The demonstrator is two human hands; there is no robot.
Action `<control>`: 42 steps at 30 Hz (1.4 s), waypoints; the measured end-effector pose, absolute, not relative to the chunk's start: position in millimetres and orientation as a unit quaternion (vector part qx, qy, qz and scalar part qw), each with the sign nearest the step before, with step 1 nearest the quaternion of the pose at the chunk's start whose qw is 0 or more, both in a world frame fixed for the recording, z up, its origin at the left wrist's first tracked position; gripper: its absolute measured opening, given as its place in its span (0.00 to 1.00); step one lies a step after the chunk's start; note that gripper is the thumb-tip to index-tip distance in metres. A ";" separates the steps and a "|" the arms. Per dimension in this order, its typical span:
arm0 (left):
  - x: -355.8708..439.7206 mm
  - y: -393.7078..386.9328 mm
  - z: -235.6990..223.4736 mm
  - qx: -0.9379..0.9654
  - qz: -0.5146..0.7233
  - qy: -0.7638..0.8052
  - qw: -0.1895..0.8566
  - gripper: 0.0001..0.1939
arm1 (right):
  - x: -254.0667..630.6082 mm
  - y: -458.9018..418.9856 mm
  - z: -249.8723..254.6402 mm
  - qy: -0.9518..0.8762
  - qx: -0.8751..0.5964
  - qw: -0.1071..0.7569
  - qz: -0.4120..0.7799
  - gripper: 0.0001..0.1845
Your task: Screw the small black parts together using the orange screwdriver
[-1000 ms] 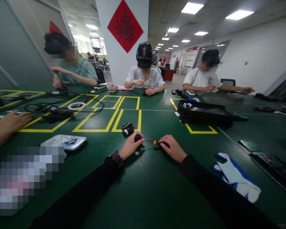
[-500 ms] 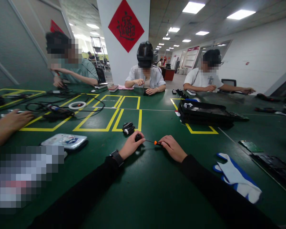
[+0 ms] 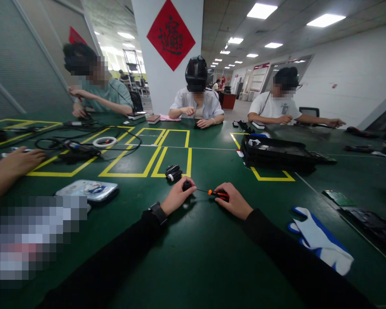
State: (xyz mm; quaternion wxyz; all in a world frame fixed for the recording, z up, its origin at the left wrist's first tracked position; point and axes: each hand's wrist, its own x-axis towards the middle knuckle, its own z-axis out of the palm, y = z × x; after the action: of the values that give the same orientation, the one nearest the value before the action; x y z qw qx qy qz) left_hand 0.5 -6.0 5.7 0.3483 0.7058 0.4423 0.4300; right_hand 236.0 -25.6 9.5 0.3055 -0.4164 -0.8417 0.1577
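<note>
My left hand [image 3: 179,194] is closed around a small black rounded part [image 3: 186,186], whose kind I cannot make out. A screwdriver [image 3: 219,195] with an orange and black handle lies in my right hand [image 3: 233,199], fingers curled round the handle. Its thin shaft points left and meets the black part near my left thumb; the tip is hidden. Just beyond my left hand, a small cluster of black cylindrical parts [image 3: 173,173] rests on the green table [image 3: 193,257].
Black trays [image 3: 276,152] are stacked at the right, with a white and blue glove [image 3: 321,240] nearer me. At left are a phone [image 3: 86,190], tangled black cables [image 3: 73,146] and another person's hand [image 3: 19,163]. Several people sit around the table.
The fingers of my right hand have shifted on the screwdriver, so more of its handle shows now. My left hand and the black part stay in place.
</note>
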 end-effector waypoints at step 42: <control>-0.2 -4.6 3.7 0.709 0.428 0.439 0.347 0.08 | 235.6 -25.2 11.1 -0.848 -0.416 0.290 0.153 0.09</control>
State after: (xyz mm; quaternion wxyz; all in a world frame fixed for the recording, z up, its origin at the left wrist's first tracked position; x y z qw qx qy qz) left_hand -0.2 -4.6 3.7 0.3472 0.7094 0.4393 0.4280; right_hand 235.6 -25.2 11.1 0.2901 -0.4157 -0.8482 0.1534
